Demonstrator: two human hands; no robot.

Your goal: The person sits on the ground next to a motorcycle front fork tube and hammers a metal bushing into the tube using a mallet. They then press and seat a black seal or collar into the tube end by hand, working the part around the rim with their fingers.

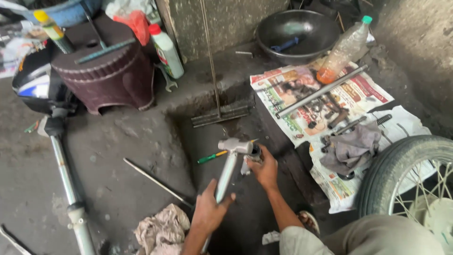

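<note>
My left hand [209,208] grips the shaft of a silvery metal fork tube [227,170], held upright and slightly tilted over the dark floor. My right hand [265,169] is closed around a dark part at the tube's top end [240,146]. A green and yellow screwdriver [212,157] lies on the floor just behind the tube. A second fork leg [66,174] lies along the floor at the far left.
A spoked wheel with tyre [406,174] stands at right. Newspaper [302,94] carries a long steel rod [321,92], a grey rag [351,146], small parts and a plastic bottle [344,49]. A brown stool [104,66], black basin [297,33] and crumpled cloth [163,231] sit around.
</note>
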